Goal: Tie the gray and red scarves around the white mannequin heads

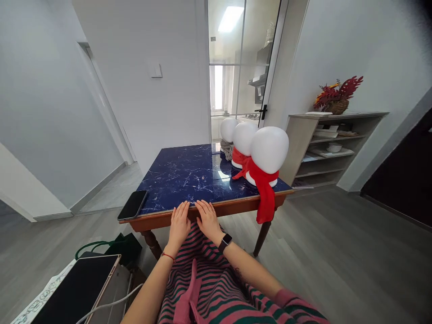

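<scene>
My left hand [181, 221] and my right hand [207, 217] rest side by side on the near edge of a blue marbled table [189, 171]. Both lie with fingers stretched out and hold nothing. On the table's right side, three white mannequin heads [270, 148] stand in a row going back. Around the base of the nearest one is a red scarf [266, 198], its end hanging over the table edge. Red cloth [240, 158] wraps the middle head's base, and grey cloth [227, 149] the farthest. A black phone [133, 205] lies at the table's near left corner.
At lower left are a flat dark-topped box [77, 283] with a white cable [111, 304] and a green bag [118, 249]. A shelf [337, 116] holding a flower basket [337, 106] stands right. Behind the table is a glass door [226, 54].
</scene>
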Motion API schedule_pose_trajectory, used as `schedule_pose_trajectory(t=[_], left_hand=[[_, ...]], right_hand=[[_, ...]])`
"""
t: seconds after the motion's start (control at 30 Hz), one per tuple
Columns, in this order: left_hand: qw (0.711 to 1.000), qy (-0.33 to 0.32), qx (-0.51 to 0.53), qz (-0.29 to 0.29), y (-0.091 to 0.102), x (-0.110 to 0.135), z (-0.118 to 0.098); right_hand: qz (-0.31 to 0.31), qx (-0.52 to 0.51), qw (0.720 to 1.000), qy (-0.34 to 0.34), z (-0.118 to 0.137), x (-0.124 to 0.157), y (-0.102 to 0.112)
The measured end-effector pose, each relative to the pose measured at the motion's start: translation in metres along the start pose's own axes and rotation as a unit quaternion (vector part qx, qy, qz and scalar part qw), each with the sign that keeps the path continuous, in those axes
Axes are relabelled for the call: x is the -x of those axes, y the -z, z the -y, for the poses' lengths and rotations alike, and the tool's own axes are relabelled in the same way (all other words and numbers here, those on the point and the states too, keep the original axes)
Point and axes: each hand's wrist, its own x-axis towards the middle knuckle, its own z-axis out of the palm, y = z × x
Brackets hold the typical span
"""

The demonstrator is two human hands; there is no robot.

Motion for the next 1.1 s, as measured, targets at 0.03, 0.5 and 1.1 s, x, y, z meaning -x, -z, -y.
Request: schedule_pose_trajectory(t=[0.03, 0.5, 1.1], left_hand=[[1.0, -0.001, -0.001, 0.001, 0.0, 0.0, 0.0], [1.0, 0.002, -0.002, -0.002, -0.001, 0.001, 0.002], [0.999, 0.016, 0.024, -0.029, -0.006, 0.002, 0.0]], right_hand=[[0.003, 0.0, 1.0, -0.001, 0.0, 0.0, 0.0], [0.002, 0.013, 1.0, 0.015, 0.001, 0.001, 0.001], [-0.036, 0.019, 0.999, 0.009, 0.001, 0.003, -0.009]])
